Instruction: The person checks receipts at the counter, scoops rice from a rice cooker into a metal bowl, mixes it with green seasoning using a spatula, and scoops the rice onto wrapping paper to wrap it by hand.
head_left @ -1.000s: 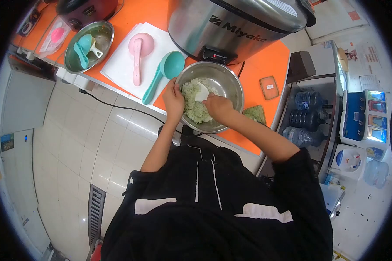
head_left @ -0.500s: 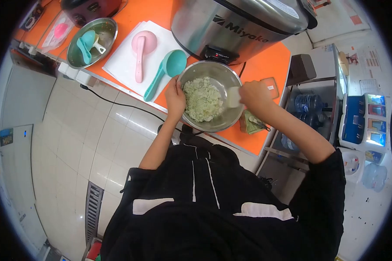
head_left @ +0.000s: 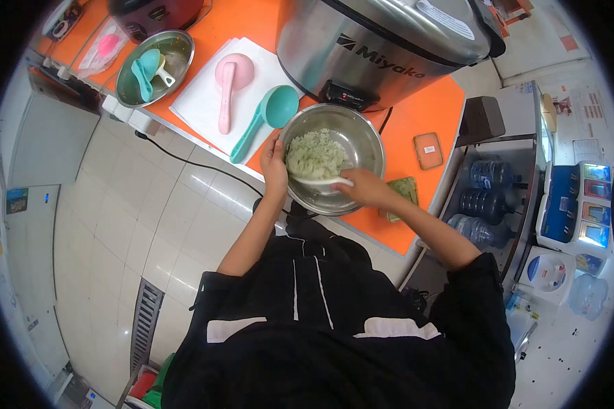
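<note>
At the near edge of the table (head_left: 436, 92), toward its near right corner, stands a steel bowl (head_left: 371, 146) with a pale green, rice-like mixture (head_left: 317, 151) heaped to its left side. The right hand (head_left: 363, 187) is closed around the handle of a white paddle (head_left: 320, 182), whose blade lies against the mixture on the near side. The left hand (head_left: 274, 163) is partly curled, gripping the bowl's left rim.

Just beside the bowl, by the near right corner, sits a small tub (head_left: 406, 189) of green contents; farther up, near the right edge, lies a brown-rimmed square lid (head_left: 428, 150). Behind the bowl rises a large steel Miyako cooker (head_left: 389, 65). To the bowl's left, along the near edge, a teal ladle (head_left: 280, 107) and a pink ladle (head_left: 235, 71) rest on white paper (head_left: 198, 95). Farther left, at the same edge, a second metal bowl (head_left: 179, 51) holds a teal scoop (head_left: 143, 76) and a white-handled utensil (head_left: 164, 73). Beyond it stands a dark red appliance (head_left: 143, 17).
</note>
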